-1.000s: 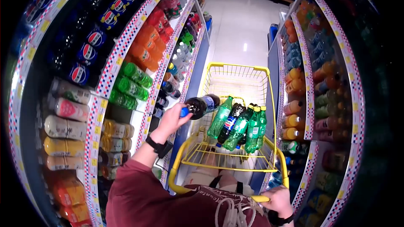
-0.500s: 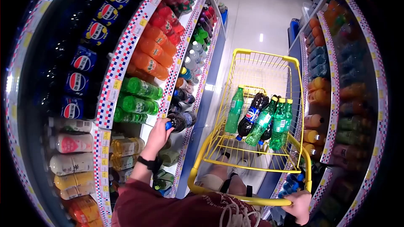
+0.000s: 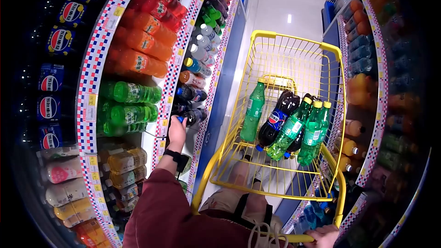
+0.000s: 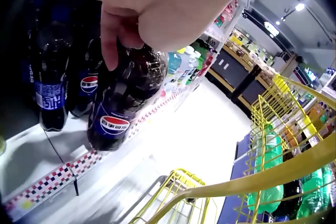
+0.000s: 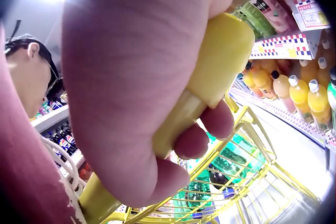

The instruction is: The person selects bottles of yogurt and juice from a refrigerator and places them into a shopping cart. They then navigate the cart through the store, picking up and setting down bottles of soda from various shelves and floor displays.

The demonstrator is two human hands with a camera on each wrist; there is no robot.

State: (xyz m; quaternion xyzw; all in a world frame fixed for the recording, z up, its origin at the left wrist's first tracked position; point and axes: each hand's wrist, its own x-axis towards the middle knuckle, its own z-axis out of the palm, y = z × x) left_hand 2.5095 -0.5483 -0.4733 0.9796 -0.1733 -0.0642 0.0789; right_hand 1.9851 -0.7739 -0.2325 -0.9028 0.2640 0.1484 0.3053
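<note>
My left hand (image 3: 176, 133) grips a dark cola bottle (image 3: 196, 116) by its blue-capped neck at the lower left shelf. In the left wrist view that bottle (image 4: 114, 124) stands upright or slightly tilted at the shelf's edge, below the hand (image 4: 163, 8), beside other cola bottles (image 4: 51, 92). My right hand (image 3: 324, 236) is wrapped round the yellow cart handle (image 3: 294, 238); the right wrist view shows its fingers (image 5: 193, 141) curled under the handle (image 5: 223, 50). The cart (image 3: 275, 192) holds several green bottles (image 3: 252, 115) and dark cola bottles (image 3: 274, 124).
Shelves of orange bottles (image 3: 149, 64), green bottles (image 3: 133, 114) and Pepsi packs (image 3: 48, 108) line the left side. Juice bottles (image 3: 347, 147) fill the right shelf. Pale floor (image 3: 275, 0) runs down the aisle beyond the cart.
My left hand has carried the cola bottle from beside the cart leftward to the lower shelf. The view has shifted toward the left shelves. My right hand has stayed on the handle.
</note>
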